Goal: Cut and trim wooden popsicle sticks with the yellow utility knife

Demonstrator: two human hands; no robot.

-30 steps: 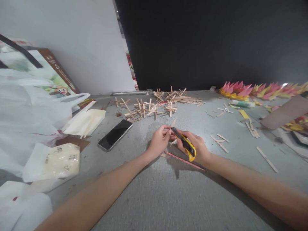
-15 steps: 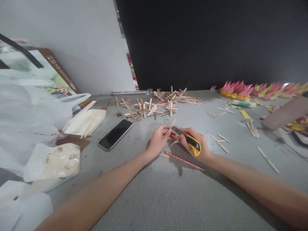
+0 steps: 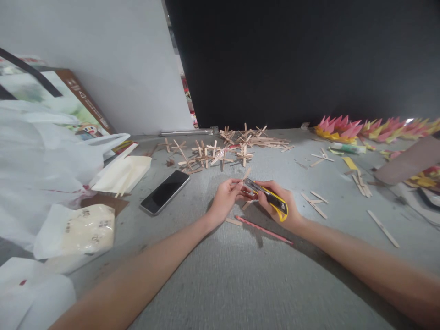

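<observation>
My left hand (image 3: 226, 198) pinches a flat wooden craft stick (image 3: 247, 173), whose upper end points away from me. Close on its right, my right hand (image 3: 282, 205) is wrapped round a yellow and black utility knife (image 3: 271, 197), with the blade end up against the stick and the left fingertips. Whether the blade touches the wood is too small to tell. Below the hands a red pencil (image 3: 264, 229) lies slanted on the grey table (image 3: 220, 284). Short stick pieces, one of them a wooden piece (image 3: 233, 222), lie beside it.
Crossed craft sticks (image 3: 223, 153) are heaped at the back. A phone (image 3: 165, 192) lies left, near a white plastic bag (image 3: 41, 165) and a wrapped packet (image 3: 89, 229). On the right are loose sticks (image 3: 383, 228), a glue stick (image 3: 349, 148) and pink-yellow folded paper flowers (image 3: 338, 128).
The hands have shifted only slightly; the stick's tip sits a little lower and the knife has tilted a bit. Everything else stays in place.
</observation>
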